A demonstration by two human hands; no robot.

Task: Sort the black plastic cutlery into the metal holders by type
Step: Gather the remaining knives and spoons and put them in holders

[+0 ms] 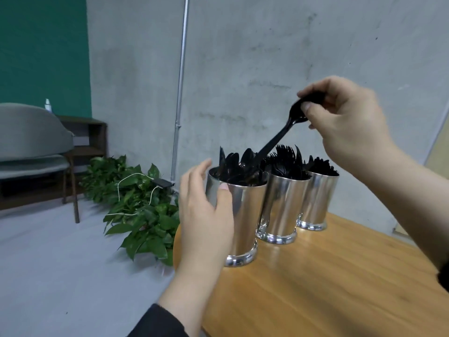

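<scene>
Here, wooden table [328,283] (concrete wall [267,57])

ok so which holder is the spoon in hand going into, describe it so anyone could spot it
On the wooden table stand three shiny metal holders in a row. It is the nearest holder, at the table's corner, with spoon bowls sticking up, the only one the left hand touches.

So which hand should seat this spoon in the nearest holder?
Right. The right hand already pinches the spoon by its bowl, handle tip at the nearest holder. The left hand steadies that holder's side, so it isn't free.
</scene>
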